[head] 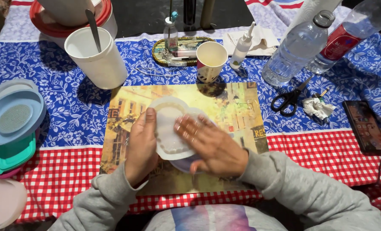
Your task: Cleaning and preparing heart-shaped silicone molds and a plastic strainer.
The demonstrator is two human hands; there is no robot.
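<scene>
On the picture mat (pixel 237 111), left hand (pixel 141 147) grips a white mould (pixel 169 128); right hand (pixel 211 145) lies flat, open, on it.

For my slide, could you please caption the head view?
Both hands, left hand and right hand, press a translucent white mould onto a picture placemat.

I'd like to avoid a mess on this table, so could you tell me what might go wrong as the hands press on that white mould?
The right hand lies flat on the translucent white mould while the left hand steadies its edge; uneven pressure could tip or tear the mould. The paper cup stands just beyond the hands on the picture mat, so a forward slip might knock it over. The open scissors lie near the right forearm.
</scene>
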